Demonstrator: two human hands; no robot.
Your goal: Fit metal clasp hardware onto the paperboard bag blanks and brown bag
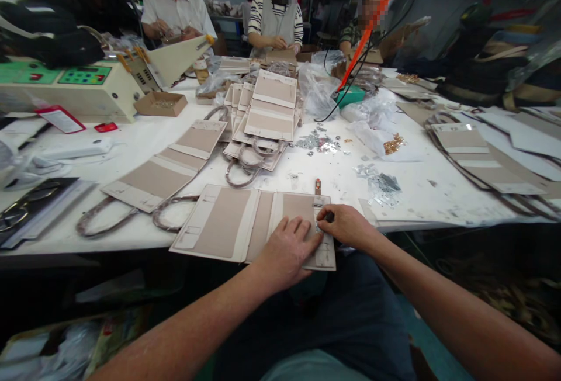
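A flat beige panel with pale strips lies open at the table's front edge, its near side overhanging. My left hand rests on its right part, fingers spread and lying flat. At the panel's right edge, my right hand is closed in a pinch on something small and dark that I cannot make out. A small orange and dark tool lies just beyond that edge. Left of the panel is another beige panel with brown loop handles.
Stacked beige panels stand mid-table, with small metal plates and gold pieces to their right. More panels lie far right. A machine and cardboard tray are left. Several people sit opposite.
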